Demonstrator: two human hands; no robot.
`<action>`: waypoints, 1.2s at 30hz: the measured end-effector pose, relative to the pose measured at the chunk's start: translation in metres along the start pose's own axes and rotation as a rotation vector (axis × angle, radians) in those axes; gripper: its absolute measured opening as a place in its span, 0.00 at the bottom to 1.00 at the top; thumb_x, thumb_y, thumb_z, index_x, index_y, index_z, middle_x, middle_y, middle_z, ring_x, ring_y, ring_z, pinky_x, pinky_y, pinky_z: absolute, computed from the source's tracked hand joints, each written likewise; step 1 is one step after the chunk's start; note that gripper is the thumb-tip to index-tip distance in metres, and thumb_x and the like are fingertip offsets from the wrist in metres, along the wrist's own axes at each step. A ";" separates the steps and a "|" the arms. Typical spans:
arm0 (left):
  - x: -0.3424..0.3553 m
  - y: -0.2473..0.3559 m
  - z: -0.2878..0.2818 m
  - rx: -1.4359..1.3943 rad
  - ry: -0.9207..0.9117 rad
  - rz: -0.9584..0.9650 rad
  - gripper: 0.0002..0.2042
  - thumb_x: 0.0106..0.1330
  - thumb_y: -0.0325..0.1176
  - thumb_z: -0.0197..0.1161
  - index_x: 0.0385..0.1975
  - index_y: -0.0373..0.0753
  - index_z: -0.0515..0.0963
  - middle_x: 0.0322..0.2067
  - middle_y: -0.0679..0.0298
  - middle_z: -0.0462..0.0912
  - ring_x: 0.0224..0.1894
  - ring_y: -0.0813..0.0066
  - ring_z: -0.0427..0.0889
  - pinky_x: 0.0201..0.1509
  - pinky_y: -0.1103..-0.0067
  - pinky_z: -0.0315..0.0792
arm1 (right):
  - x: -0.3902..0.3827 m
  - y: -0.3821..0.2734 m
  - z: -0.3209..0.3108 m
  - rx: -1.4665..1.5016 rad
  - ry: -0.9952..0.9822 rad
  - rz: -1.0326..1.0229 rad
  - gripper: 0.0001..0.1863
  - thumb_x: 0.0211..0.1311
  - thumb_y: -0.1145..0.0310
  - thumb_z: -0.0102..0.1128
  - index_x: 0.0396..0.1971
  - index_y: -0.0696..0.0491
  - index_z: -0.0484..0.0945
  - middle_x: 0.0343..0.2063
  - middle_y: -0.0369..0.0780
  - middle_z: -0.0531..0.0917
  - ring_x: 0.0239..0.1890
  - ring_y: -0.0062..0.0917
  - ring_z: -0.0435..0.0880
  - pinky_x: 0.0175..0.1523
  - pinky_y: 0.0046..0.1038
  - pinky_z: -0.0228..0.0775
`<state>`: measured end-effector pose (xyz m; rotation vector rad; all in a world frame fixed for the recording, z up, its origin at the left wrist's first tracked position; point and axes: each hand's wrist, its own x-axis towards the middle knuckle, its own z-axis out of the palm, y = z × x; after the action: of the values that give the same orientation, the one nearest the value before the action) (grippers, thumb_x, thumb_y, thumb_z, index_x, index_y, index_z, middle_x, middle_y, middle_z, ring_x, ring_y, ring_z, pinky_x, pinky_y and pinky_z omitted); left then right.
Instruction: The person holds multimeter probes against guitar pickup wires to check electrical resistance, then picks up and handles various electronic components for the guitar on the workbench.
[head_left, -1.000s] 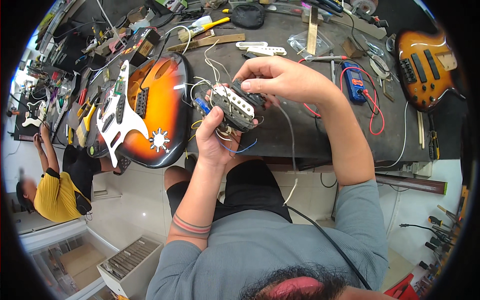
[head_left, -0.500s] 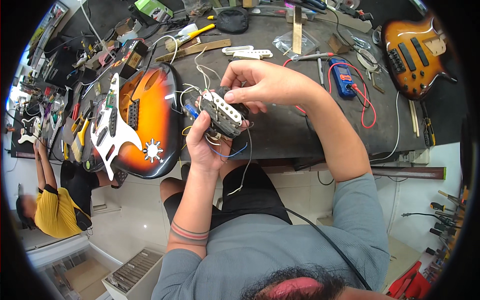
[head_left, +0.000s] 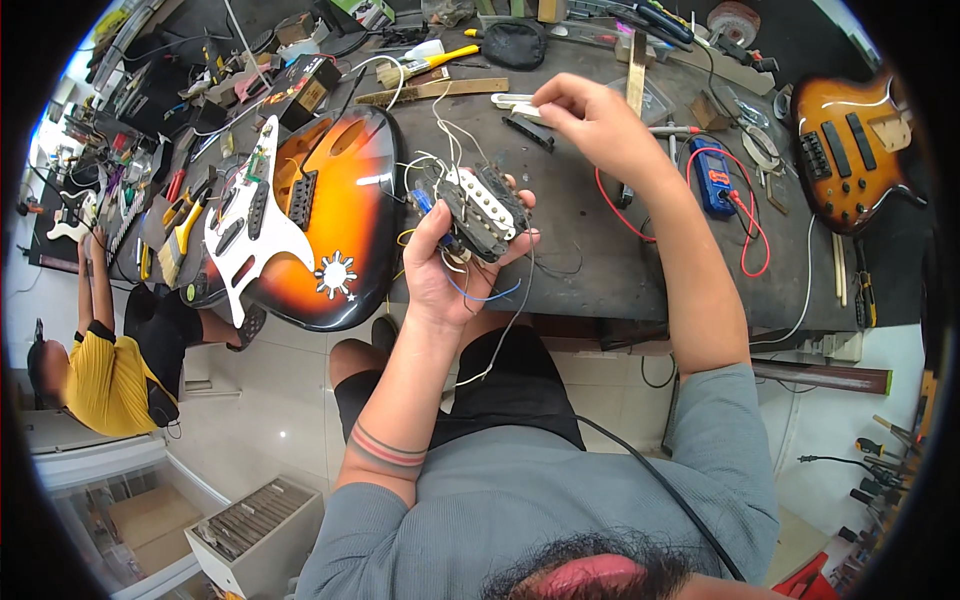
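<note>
At the cluttered workbench point(head_left: 620, 280), left hand point(head_left: 440, 285) holds pickups point(head_left: 487, 203).

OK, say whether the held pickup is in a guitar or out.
Out: the left hand holds the white pickup beside the guitar body.

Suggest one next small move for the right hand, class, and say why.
Perhaps pinch and lift the white cover: the right hand is at it with fingers curled, though whether they grip is unclear, and the left hand holds the wired pickups.
</note>
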<state>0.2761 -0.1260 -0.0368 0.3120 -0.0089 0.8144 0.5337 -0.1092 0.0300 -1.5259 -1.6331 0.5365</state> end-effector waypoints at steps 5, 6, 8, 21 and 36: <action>-0.001 -0.002 0.007 0.019 0.047 0.007 0.25 0.79 0.48 0.60 0.70 0.43 0.71 0.67 0.42 0.74 0.72 0.37 0.73 0.71 0.37 0.74 | 0.003 0.030 -0.003 -0.560 0.128 -0.121 0.12 0.69 0.65 0.66 0.48 0.52 0.83 0.48 0.40 0.84 0.57 0.39 0.81 0.63 0.42 0.75; 0.000 -0.003 0.007 0.016 0.045 0.005 0.25 0.79 0.48 0.60 0.70 0.43 0.71 0.67 0.42 0.74 0.72 0.37 0.73 0.71 0.37 0.74 | 0.004 0.039 -0.002 -0.627 0.124 -0.137 0.12 0.69 0.64 0.66 0.49 0.52 0.83 0.48 0.40 0.84 0.57 0.39 0.81 0.64 0.42 0.75; -0.001 -0.003 0.006 0.006 0.053 0.025 0.25 0.79 0.48 0.60 0.70 0.43 0.72 0.66 0.42 0.75 0.72 0.37 0.73 0.74 0.35 0.70 | 0.007 0.042 0.000 -0.693 0.115 -0.158 0.13 0.69 0.63 0.66 0.49 0.52 0.83 0.48 0.40 0.85 0.56 0.38 0.82 0.64 0.42 0.75; 0.000 -0.004 0.009 0.105 0.038 0.038 0.26 0.80 0.48 0.57 0.71 0.41 0.70 0.72 0.42 0.68 0.76 0.34 0.68 0.74 0.39 0.73 | 0.014 0.052 0.037 -0.726 0.078 -0.264 0.33 0.71 0.48 0.68 0.68 0.52 0.77 0.57 0.45 0.81 0.63 0.43 0.77 0.66 0.47 0.73; 0.007 -0.006 0.016 0.200 0.106 0.073 0.28 0.83 0.46 0.54 0.72 0.31 0.66 0.71 0.44 0.70 0.74 0.39 0.71 0.75 0.43 0.74 | 0.006 0.001 0.002 0.044 0.004 0.062 0.26 0.79 0.55 0.65 0.65 0.59 0.77 0.54 0.41 0.85 0.57 0.25 0.82 0.64 0.31 0.73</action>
<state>0.2870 -0.1293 -0.0222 0.4583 0.1622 0.9056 0.5326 -0.1026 0.0299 -1.5484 -1.5645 0.5988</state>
